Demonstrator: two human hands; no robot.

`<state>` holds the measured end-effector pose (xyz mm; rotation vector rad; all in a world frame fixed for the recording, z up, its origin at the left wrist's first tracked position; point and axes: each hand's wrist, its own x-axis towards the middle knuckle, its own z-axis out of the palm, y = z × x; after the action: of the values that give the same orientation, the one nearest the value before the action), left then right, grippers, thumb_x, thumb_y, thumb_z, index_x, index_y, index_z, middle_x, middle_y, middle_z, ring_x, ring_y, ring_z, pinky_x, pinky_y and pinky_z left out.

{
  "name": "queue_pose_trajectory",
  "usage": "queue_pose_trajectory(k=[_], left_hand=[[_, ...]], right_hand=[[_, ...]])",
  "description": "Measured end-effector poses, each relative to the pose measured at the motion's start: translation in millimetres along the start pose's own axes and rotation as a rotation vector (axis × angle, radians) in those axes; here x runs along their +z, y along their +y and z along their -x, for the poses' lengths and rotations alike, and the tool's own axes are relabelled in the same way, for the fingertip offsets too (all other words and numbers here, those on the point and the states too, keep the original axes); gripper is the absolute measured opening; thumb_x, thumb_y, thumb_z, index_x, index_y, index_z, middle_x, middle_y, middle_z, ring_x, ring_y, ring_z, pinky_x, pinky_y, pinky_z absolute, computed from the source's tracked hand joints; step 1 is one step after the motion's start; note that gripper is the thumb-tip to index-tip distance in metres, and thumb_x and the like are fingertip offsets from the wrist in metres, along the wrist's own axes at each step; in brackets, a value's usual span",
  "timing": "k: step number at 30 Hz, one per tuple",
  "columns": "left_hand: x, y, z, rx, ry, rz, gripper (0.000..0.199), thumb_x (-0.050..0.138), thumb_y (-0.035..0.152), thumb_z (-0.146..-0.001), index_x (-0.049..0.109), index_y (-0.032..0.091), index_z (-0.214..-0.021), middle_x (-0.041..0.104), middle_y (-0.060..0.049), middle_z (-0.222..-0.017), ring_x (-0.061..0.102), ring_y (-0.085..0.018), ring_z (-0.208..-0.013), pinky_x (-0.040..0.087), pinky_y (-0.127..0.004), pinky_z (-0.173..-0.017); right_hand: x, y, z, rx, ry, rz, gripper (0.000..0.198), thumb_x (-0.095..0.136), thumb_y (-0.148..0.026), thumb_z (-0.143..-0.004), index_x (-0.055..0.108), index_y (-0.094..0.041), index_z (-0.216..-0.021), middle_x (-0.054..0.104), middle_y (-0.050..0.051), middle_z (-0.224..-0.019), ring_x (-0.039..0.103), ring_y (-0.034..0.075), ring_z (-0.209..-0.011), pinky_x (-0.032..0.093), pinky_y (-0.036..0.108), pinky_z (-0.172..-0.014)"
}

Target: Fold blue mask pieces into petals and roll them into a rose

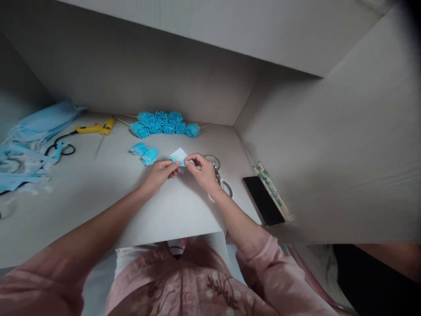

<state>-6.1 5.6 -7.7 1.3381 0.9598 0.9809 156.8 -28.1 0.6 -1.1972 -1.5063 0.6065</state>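
Between my two hands is a small folded square of blue and white mask fabric [179, 155], held just above the table. My left hand [162, 172] pinches its lower left edge with thumb and fingers. The right side of the piece is gripped by the fingertips of my right hand [202, 172]. Beside my left hand lie a few folded blue fabric pieces [144, 152]. Scissors [226, 188] with pale handles rest partly hidden under my right hand and wrist, next to a roll of clear tape [213, 161].
Blue fabric roses [161, 123] on sticks are stacked along the back wall. A yellow glue gun [95, 127] with a black cord lies left of them. Blue masks [46, 120] and cut strips [26, 164] cover the far left. A phone [263, 200] and wrapped chopsticks [272, 188] lie right.
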Motion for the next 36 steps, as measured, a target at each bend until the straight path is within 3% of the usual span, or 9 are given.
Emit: queue_pose_trajectory(k=[9, 15, 18, 23, 31, 36], left_hand=[[-1, -3, 0, 0.025, -0.041, 0.017, 0.032, 0.076, 0.045, -0.065, 0.062, 0.016, -0.067, 0.06, 0.0, -0.064, 0.047, -0.009, -0.054, 0.037, -0.025, -0.054], [-3, -5, -2, 0.006, -0.057, 0.149, 0.032, 0.076, 0.044, -0.068, 0.061, 0.016, -0.071, 0.062, 0.0, -0.068, 0.049, -0.009, -0.055, 0.038, -0.024, -0.054], [-3, -4, -2, 0.008, -0.067, 0.16, 0.032, 0.076, 0.044, -0.068, 0.061, 0.016, -0.072, 0.062, 0.0, -0.067, 0.05, -0.009, -0.056, 0.038, -0.024, -0.055], [-3, 0, -1, 0.022, -0.081, 0.065, 0.032, 0.076, 0.044, -0.067, 0.06, 0.017, -0.069, 0.059, 0.001, -0.062, 0.048, -0.01, -0.055, 0.037, -0.024, -0.055], [-2, 4, 1, 0.058, -0.07, 0.116, 0.032, 0.073, 0.047, -0.071, 0.063, 0.017, -0.077, 0.061, 0.0, -0.064, 0.052, -0.012, -0.058, 0.04, -0.025, -0.057], [-3, 3, 2, 0.059, -0.103, 0.065, 0.035, 0.071, 0.05, -0.074, 0.068, 0.016, -0.071, 0.063, -0.003, -0.067, 0.052, -0.012, -0.06, 0.04, -0.026, -0.059]], right_hand=[[1, 4, 0, 0.043, 0.018, -0.057, 0.018, 0.062, -0.036, -0.082, 0.067, -0.021, -0.091, 0.065, -0.001, -0.08, 0.055, 0.012, -0.07, 0.044, 0.026, -0.068], [2, 9, -2, 0.146, -0.078, -0.239, 0.051, 0.067, -0.039, -0.079, 0.058, -0.024, -0.127, 0.061, -0.002, -0.08, 0.055, 0.012, -0.071, 0.047, 0.027, -0.071], [1, 11, -3, 0.203, -0.107, -0.359, 0.064, 0.068, -0.046, -0.078, 0.052, -0.025, -0.136, 0.061, -0.002, -0.081, 0.056, 0.013, -0.073, 0.048, 0.028, -0.073], [0, 12, -4, 0.244, -0.143, -0.414, 0.069, 0.069, -0.052, -0.077, 0.051, -0.024, -0.138, 0.063, 0.0, -0.084, 0.057, 0.014, -0.074, 0.048, 0.027, -0.071], [4, 16, -3, 0.231, -0.179, -0.472, 0.067, 0.075, -0.04, -0.072, 0.053, -0.025, -0.134, 0.069, 0.003, -0.103, 0.064, 0.016, -0.091, 0.053, 0.028, -0.082], [3, 16, -4, 0.236, -0.154, -0.442, 0.064, 0.075, -0.043, -0.072, 0.056, -0.025, -0.131, 0.069, 0.003, -0.098, 0.063, 0.016, -0.087, 0.053, 0.029, -0.082]])
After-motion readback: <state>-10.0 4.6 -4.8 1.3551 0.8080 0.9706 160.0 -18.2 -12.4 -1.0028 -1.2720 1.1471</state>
